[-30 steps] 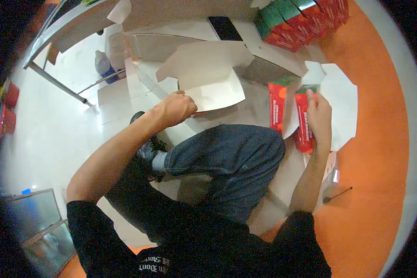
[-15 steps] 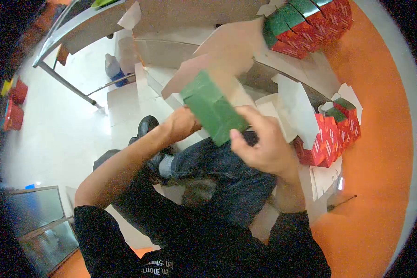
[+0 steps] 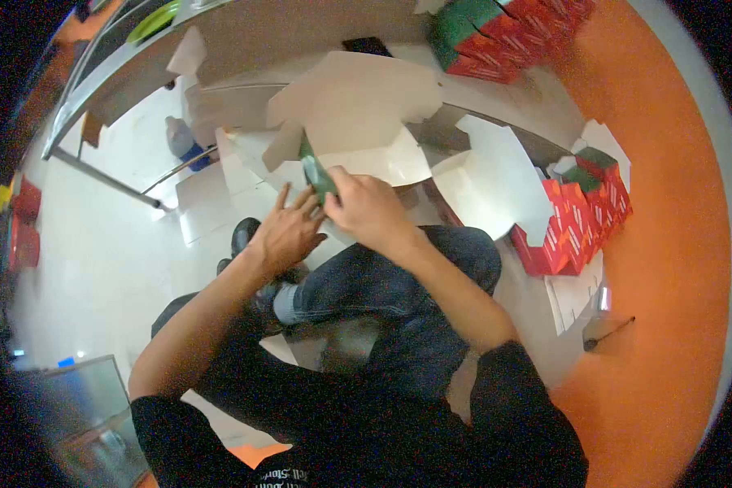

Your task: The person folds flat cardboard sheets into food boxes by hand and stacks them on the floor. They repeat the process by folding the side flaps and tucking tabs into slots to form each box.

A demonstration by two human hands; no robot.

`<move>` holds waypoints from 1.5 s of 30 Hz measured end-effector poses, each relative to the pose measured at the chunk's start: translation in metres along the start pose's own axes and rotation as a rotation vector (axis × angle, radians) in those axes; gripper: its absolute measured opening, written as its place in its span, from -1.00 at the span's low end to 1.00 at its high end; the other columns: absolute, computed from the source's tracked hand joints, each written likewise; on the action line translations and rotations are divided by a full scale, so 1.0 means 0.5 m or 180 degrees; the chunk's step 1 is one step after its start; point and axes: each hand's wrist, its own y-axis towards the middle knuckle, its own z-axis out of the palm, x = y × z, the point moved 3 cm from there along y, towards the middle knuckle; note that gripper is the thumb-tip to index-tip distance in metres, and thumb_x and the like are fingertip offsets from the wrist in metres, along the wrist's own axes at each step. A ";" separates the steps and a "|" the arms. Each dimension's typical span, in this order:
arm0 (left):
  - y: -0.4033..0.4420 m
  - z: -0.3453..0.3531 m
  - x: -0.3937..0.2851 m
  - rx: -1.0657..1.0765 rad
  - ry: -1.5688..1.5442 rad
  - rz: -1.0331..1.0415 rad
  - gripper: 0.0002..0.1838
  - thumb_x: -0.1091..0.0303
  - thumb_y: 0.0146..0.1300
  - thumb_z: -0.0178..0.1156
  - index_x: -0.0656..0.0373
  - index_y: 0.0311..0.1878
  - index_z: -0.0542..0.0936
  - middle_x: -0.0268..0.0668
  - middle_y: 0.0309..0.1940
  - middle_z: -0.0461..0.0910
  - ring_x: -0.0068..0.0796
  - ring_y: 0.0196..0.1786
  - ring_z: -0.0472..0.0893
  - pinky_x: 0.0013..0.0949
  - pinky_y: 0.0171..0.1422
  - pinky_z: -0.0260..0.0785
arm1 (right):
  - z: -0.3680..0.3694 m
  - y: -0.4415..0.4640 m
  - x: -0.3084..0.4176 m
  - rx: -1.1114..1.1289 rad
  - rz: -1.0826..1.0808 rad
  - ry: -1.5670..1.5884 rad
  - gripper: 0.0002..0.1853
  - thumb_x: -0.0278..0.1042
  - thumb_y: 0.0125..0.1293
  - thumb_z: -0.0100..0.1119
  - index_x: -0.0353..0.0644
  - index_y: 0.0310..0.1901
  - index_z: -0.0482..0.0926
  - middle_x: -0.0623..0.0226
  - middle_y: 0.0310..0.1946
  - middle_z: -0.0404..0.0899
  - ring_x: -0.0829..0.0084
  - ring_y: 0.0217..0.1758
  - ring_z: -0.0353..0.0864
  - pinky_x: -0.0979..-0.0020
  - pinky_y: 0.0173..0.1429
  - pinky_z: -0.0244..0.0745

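Observation:
A paper carton with a white inside (image 3: 374, 159) and a green outer side (image 3: 315, 172) stands open above my knees, its broad lid flap raised at the back. My right hand (image 3: 372, 210) is closed on its green edge, the thumb toward me. Just left of it, my left hand (image 3: 287, 236) has its fingers spread, with the fingertips at the lower part of the green side; whether they press on it I cannot tell. To the right is another open white carton (image 3: 476, 191), in front of several nested red printed cartons (image 3: 577, 220).
A row of red and green cartons (image 3: 512, 41) lies at the upper right. A metal-legged table (image 3: 98, 175) stands at the left. Beneath my hands are my bent legs (image 3: 382, 285). A thin dark tool (image 3: 610, 333) lies on the orange floor (image 3: 667, 268) at right.
The carton has turned, so its green side now shows edge-on and its white inside faces me. Both hands have moved closer together, the right one leftward, and the left hand's fingers have spread.

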 end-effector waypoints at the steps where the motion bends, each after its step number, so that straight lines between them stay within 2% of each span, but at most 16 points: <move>1: -0.009 0.003 0.009 -0.0032 -0.0026 0.0031 -0.52 0.12 0.16 0.17 0.20 0.08 0.48 -0.16 0.20 0.36 -0.25 0.38 0.18 0.10 0.47 -0.12 | 0.006 -0.001 0.001 -0.0035 0.0090 -0.0198 -0.77 -0.35 0.14 0.12 -0.27 -0.20 0.43 0.04 -0.56 0.56 0.04 -0.44 0.59 0.12 -0.32 0.49; 3: -0.010 0.011 0.025 -0.0067 -0.0168 0.0122 -0.52 0.14 0.16 0.18 0.20 0.09 0.47 -0.14 0.19 0.38 -0.22 0.38 0.19 0.07 0.47 -0.10 | 0.011 -0.009 0.012 -0.0156 0.0072 -0.0343 -0.75 -0.35 0.12 0.14 -0.28 -0.20 0.42 0.07 -0.55 0.57 0.08 -0.45 0.61 0.14 -0.35 0.51; 5: -0.007 0.003 0.031 -0.0321 -0.0639 0.0200 -0.56 0.29 0.11 0.21 0.24 0.07 0.48 -0.13 0.20 0.38 -0.14 0.35 0.26 -0.10 0.44 0.04 | 0.034 -0.007 0.010 -0.0386 -0.0017 -0.0688 -0.72 -0.36 0.09 0.15 -0.31 -0.19 0.42 0.09 -0.54 0.58 0.12 -0.44 0.62 0.15 -0.32 0.50; 7: 0.004 -0.030 0.023 -0.0642 -0.0671 0.0404 -0.64 0.36 0.08 0.22 0.28 -0.04 0.53 -0.06 0.05 0.49 -0.11 0.22 0.40 -0.19 0.34 0.22 | 0.018 -0.019 0.017 -0.0630 -0.0080 -0.0816 -0.71 -0.39 0.07 0.14 -0.32 -0.17 0.42 0.12 -0.54 0.58 0.16 -0.43 0.62 0.16 -0.27 0.49; 11: 0.024 -0.045 0.034 -0.0709 -0.1267 0.0189 -0.80 0.39 0.07 0.22 0.30 -0.26 0.58 -0.03 -0.19 0.57 -0.09 0.01 0.52 -0.22 0.13 0.37 | -0.002 -0.018 0.030 -0.0460 0.0090 -0.0698 -0.68 -0.42 0.08 0.13 -0.32 -0.11 0.42 0.13 -0.52 0.58 0.17 -0.41 0.61 0.15 -0.20 0.45; 13: 0.033 -0.030 0.041 -0.0895 -0.1363 0.0224 -0.85 0.40 0.07 0.22 0.30 -0.36 0.58 -0.03 -0.28 0.59 -0.09 -0.08 0.55 -0.20 0.03 0.41 | -0.007 -0.029 0.027 -0.0689 -0.0096 -0.0701 -0.66 -0.43 0.08 0.15 -0.28 -0.07 0.42 0.13 -0.52 0.58 0.16 -0.41 0.60 0.15 -0.22 0.45; 16: 0.043 -0.045 0.048 -0.0475 -0.1895 -0.0386 -0.87 0.40 0.06 0.22 0.28 -0.39 0.59 -0.05 -0.29 0.58 -0.09 -0.11 0.54 -0.17 -0.01 0.41 | -0.020 -0.033 0.035 -0.0556 -0.0052 -0.0616 -0.65 -0.41 0.12 0.11 -0.30 -0.04 0.41 0.14 -0.50 0.58 0.17 -0.36 0.60 0.18 -0.18 0.43; 22: 0.039 -0.029 0.053 -0.0958 -0.1477 0.0219 -0.81 0.34 0.05 0.25 0.24 -0.29 0.59 -0.14 -0.26 0.59 -0.14 -0.11 0.54 -0.17 -0.02 0.40 | 0.001 -0.018 0.032 -0.0462 -0.0062 -0.0833 -0.67 -0.43 0.14 0.04 -0.31 -0.03 0.40 0.20 -0.50 0.59 0.20 -0.36 0.61 0.21 -0.20 0.41; 25: 0.030 -0.026 0.048 -0.1072 -0.1144 0.0206 -0.77 0.29 0.05 0.25 0.23 -0.27 0.58 -0.21 -0.24 0.58 -0.20 -0.11 0.54 -0.19 -0.03 0.38 | 0.014 -0.016 0.036 -0.0239 0.0038 -0.1048 -0.67 -0.45 0.14 0.03 -0.31 -0.03 0.39 0.19 -0.49 0.60 0.21 -0.35 0.62 0.21 -0.22 0.42; 26: 0.028 -0.018 0.046 -0.1223 -0.1046 0.0225 -0.76 0.22 0.05 0.26 0.19 -0.32 0.58 -0.26 -0.25 0.56 -0.28 -0.14 0.54 -0.25 -0.06 0.35 | 0.015 -0.018 0.036 -0.0218 0.0034 -0.1055 -0.67 -0.45 0.13 0.03 -0.31 -0.04 0.39 0.19 -0.49 0.60 0.21 -0.35 0.62 0.21 -0.22 0.42; 32: 0.033 -0.005 0.038 -0.1622 -0.0835 0.0274 -0.77 0.19 0.04 0.27 0.14 -0.35 0.57 -0.31 -0.32 0.53 -0.38 -0.17 0.52 -0.31 -0.10 0.28 | 0.002 -0.016 0.038 -0.0180 0.0180 -0.1096 -0.75 -0.46 0.11 0.05 -0.23 -0.13 0.42 0.17 -0.52 0.60 0.20 -0.36 0.63 0.17 -0.22 0.46; 35: 0.028 0.008 0.037 -0.1610 -0.0785 0.0165 -0.77 0.22 -0.02 0.31 0.13 -0.33 0.58 -0.31 -0.28 0.55 -0.35 -0.12 0.52 -0.27 -0.06 0.25 | 0.000 -0.028 0.035 -0.0376 0.0105 -0.0944 -0.75 -0.46 0.10 0.07 -0.24 -0.14 0.43 0.15 -0.52 0.60 0.19 -0.36 0.63 0.16 -0.22 0.46; 37: 0.029 0.016 0.030 -0.1668 -0.0833 0.0126 -0.76 0.25 -0.05 0.33 0.13 -0.31 0.59 -0.30 -0.23 0.57 -0.34 -0.09 0.52 -0.25 -0.04 0.25 | 0.018 -0.028 0.013 -0.0479 0.0135 -0.0921 -0.65 -0.34 0.14 0.17 -0.19 -0.02 0.45 0.13 -0.50 0.58 0.12 -0.37 0.60 0.15 -0.19 0.46; 41: 0.037 0.019 0.024 -0.1613 -0.0996 -0.0052 -0.70 0.37 -0.12 0.33 0.17 -0.24 0.58 -0.25 -0.15 0.57 -0.25 0.01 0.50 -0.18 0.01 0.24 | 0.030 -0.036 0.008 -0.1015 -0.0064 -0.0886 -0.68 -0.41 0.09 0.10 -0.27 -0.08 0.47 0.22 -0.49 0.60 0.22 -0.36 0.60 0.22 -0.17 0.41; 44: 0.047 0.033 -0.003 -0.2112 -0.1201 -0.0380 -0.68 0.41 -0.15 0.31 0.19 -0.23 0.56 -0.22 -0.15 0.56 -0.20 0.03 0.48 -0.17 0.02 0.23 | 0.046 -0.044 -0.003 -0.1404 -0.0226 -0.0978 -0.69 -0.41 0.07 0.09 -0.29 -0.11 0.48 0.26 -0.49 0.60 0.28 -0.35 0.59 0.28 -0.14 0.35; 45: 0.054 0.033 -0.003 -0.2061 -0.1233 -0.0384 -0.67 0.42 -0.15 0.30 0.19 -0.23 0.56 -0.21 -0.15 0.56 -0.20 0.04 0.48 -0.17 0.02 0.23 | 0.041 -0.043 -0.007 -0.1414 -0.0219 -0.0997 -0.69 -0.40 0.07 0.08 -0.29 -0.11 0.48 0.26 -0.49 0.61 0.29 -0.35 0.59 0.29 -0.14 0.34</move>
